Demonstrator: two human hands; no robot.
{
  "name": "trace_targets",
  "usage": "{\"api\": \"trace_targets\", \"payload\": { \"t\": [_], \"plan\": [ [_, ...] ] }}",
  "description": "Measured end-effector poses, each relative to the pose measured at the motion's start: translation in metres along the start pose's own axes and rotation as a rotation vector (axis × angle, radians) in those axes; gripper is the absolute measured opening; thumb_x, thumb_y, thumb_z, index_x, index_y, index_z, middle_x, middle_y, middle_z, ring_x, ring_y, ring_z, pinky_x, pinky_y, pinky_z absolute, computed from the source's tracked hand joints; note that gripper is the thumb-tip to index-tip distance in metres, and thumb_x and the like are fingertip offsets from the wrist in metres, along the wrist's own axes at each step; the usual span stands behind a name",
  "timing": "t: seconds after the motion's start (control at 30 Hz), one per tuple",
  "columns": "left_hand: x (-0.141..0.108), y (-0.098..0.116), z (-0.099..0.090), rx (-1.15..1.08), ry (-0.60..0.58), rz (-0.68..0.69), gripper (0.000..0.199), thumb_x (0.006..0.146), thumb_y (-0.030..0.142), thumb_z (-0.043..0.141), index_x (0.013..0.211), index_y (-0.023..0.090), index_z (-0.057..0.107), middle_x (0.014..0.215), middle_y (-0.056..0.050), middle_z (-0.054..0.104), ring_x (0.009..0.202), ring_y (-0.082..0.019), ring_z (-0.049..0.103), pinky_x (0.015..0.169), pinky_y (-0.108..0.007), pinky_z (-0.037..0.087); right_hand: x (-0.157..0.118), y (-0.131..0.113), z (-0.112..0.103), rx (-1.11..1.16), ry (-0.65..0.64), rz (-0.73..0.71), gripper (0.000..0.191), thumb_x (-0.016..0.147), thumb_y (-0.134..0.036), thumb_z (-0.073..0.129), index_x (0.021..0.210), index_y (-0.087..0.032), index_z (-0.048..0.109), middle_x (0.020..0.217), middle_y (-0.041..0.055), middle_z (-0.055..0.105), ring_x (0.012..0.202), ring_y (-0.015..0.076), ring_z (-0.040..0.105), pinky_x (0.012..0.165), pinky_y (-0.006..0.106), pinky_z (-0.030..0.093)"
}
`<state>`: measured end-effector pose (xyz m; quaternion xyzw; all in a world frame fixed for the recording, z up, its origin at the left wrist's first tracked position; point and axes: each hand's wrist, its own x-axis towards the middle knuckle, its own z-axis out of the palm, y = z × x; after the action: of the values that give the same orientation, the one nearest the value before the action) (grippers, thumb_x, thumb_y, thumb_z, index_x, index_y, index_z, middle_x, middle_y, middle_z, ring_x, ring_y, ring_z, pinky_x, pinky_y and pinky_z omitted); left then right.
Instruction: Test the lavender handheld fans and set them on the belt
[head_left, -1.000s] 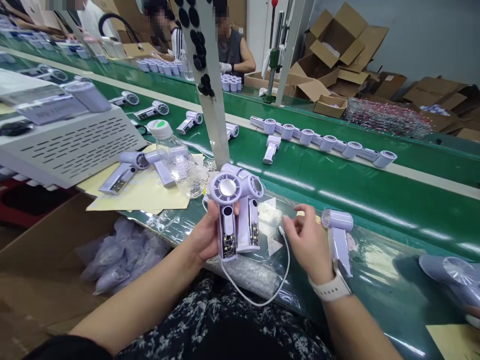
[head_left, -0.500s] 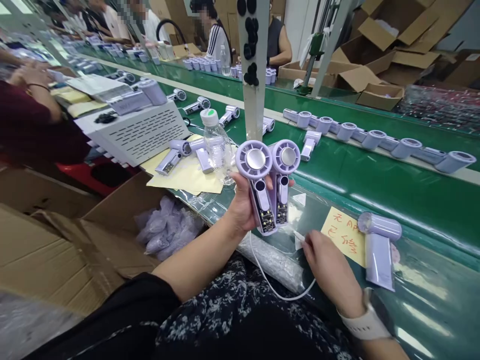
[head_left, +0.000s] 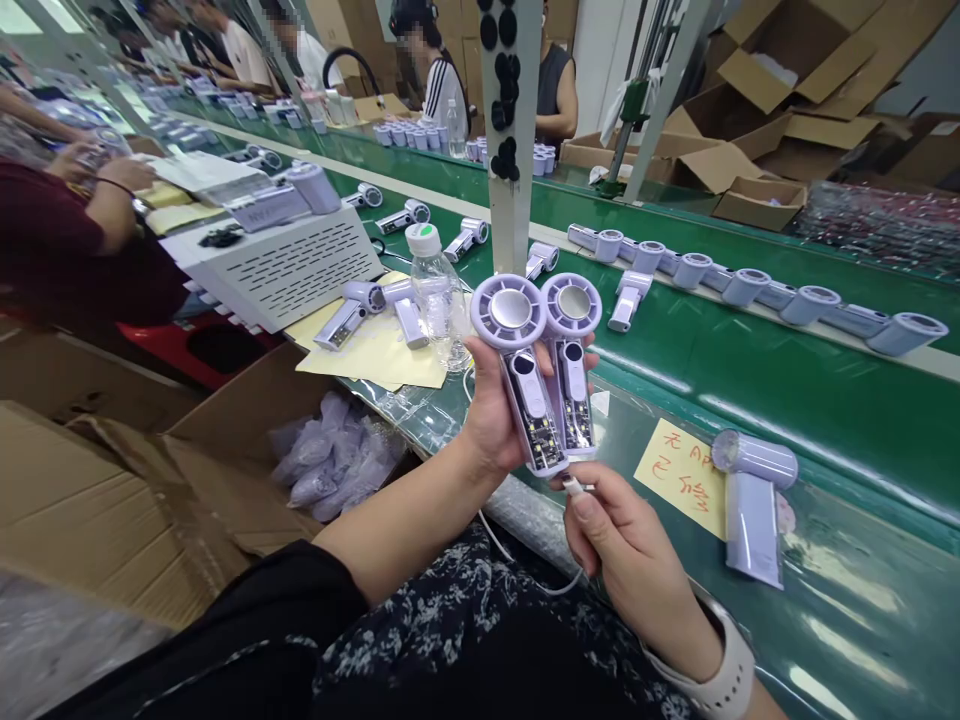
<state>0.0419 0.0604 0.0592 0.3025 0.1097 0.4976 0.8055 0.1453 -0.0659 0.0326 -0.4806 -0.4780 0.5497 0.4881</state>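
Note:
My left hand (head_left: 491, 415) is closed round two purple handheld fans side by side, a nearer fan (head_left: 510, 310) and a second fan (head_left: 572, 305). Both stand upright with round silver centres, and circuit boards show in their handles. My right hand (head_left: 630, 535) pinches the white plug of a charging cable (head_left: 574, 487) just below the bottom end of the nearer fan's handle. Whether the plug sits in the handle cannot be made out. From the plug the white cord loops down over my lap.
A clear bottle (head_left: 439, 300) stands beyond my left hand. At right, another fan (head_left: 754, 500) lies by a handwritten yellow note (head_left: 686, 475). Fans line the green conveyor (head_left: 675, 345). A vented metal box (head_left: 277, 265) and a carton (head_left: 240, 420) are at left. Co-workers sit along the line.
My right hand has moved left and up, bringing the cable plug to the bottom of the nearer fan. The two fans have tilted slightly in my left hand.

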Motion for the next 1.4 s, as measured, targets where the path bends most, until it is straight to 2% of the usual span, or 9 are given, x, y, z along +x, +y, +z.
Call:
{"api": "trace_targets", "payload": {
  "t": [0.2,0.4,0.5,0.73,0.93,1.1,1.2,1.3,1.4],
  "plan": [
    [-0.003,-0.002,0.001,0.020,-0.025,0.001,0.072,0.067,0.089,0.065,0.067,0.018,0.061,0.112,-0.010,0.074,0.106,-0.028,0.072,0.079,-0.034,0.061,-0.002,0.002,0.009,0.007,0.056,-0.075,0.036,0.105,-0.051,0.054,0.089,-0.020,0.063,0.054,-0.0062,0.049,0.049,0.0097,0.046,0.051,0.023,0.036],
    [-0.006,-0.015,-0.004,0.132,0.053,0.126,0.075,0.062,0.094,0.063,0.065,0.020,0.062,0.095,-0.010,0.075,0.126,-0.037,0.063,0.092,-0.039,0.059,0.000,0.009,0.022,0.172,0.233,-0.016,0.041,0.105,-0.055,0.049,0.082,-0.022,0.054,0.051,-0.0096,0.039,0.041,0.0091,0.038,0.043,0.021,0.032],
    [-0.010,-0.017,-0.002,0.068,0.086,0.078,0.074,0.064,0.093,0.064,0.065,0.019,0.061,0.109,-0.009,0.075,0.130,-0.038,0.061,0.096,-0.042,0.060,0.000,0.004,0.013,-0.085,0.165,-0.110,0.037,0.106,-0.049,0.051,0.083,-0.021,0.061,0.069,-0.0007,0.059,0.064,0.0138,0.058,0.061,0.025,0.046],
    [-0.010,-0.005,0.002,-0.127,0.121,-0.028,0.072,0.065,0.090,0.067,0.066,0.018,0.058,0.107,-0.008,0.075,0.114,-0.032,0.071,0.091,-0.041,0.063,-0.005,-0.004,0.004,-0.308,0.130,-0.353,0.032,0.106,-0.037,0.050,0.081,-0.022,0.062,0.099,0.0057,0.070,0.093,0.0199,0.065,0.082,0.029,0.051],
    [-0.016,-0.005,0.003,-0.036,0.032,-0.009,0.074,0.061,0.090,0.069,0.063,0.018,0.057,0.115,-0.011,0.075,0.108,-0.032,0.072,0.088,-0.043,0.063,-0.005,0.004,0.016,-0.024,0.271,-0.135,0.044,0.106,-0.048,0.052,0.070,-0.022,0.053,0.050,-0.0043,0.050,0.048,0.0130,0.052,0.052,0.025,0.042],
    [-0.024,-0.024,0.000,0.020,-0.051,0.131,0.073,0.059,0.091,0.068,0.066,0.018,0.068,0.112,-0.012,0.077,0.114,-0.035,0.070,0.092,-0.042,0.062,0.000,0.017,0.023,0.234,0.350,-0.067,0.046,0.104,-0.056,0.051,0.071,-0.024,0.048,0.046,-0.0081,0.039,0.042,0.0116,0.040,0.046,0.024,0.037],
    [-0.017,-0.024,-0.004,0.039,-0.097,0.093,0.072,0.060,0.090,0.069,0.067,0.019,0.071,0.111,-0.012,0.077,0.123,-0.039,0.066,0.091,-0.043,0.063,-0.005,0.006,0.007,-0.037,0.253,-0.116,0.042,0.104,-0.051,0.051,0.073,-0.022,0.055,0.064,-0.0008,0.053,0.061,0.0158,0.052,0.060,0.028,0.045],
    [-0.004,-0.010,-0.010,0.071,0.032,0.174,0.067,0.067,0.086,0.069,0.067,0.019,0.069,0.111,-0.009,0.076,0.130,-0.037,0.062,0.097,-0.044,0.061,-0.023,-0.013,-0.034,-0.363,0.201,-0.243,0.039,0.102,-0.044,0.053,0.070,-0.022,0.058,0.097,0.0087,0.064,0.089,0.0234,0.061,0.077,0.036,0.051],
    [0.002,0.011,-0.018,0.122,0.140,0.293,0.061,0.076,0.080,0.068,0.066,0.019,0.065,0.110,-0.008,0.075,0.134,-0.035,0.060,0.102,-0.045,0.059,-0.037,-0.016,-0.095,-0.777,0.590,-0.194,0.044,0.097,-0.045,0.053,0.059,-0.022,0.055,0.128,0.0143,0.063,0.109,0.0338,0.060,0.088,0.049,0.048]
  ]
}}
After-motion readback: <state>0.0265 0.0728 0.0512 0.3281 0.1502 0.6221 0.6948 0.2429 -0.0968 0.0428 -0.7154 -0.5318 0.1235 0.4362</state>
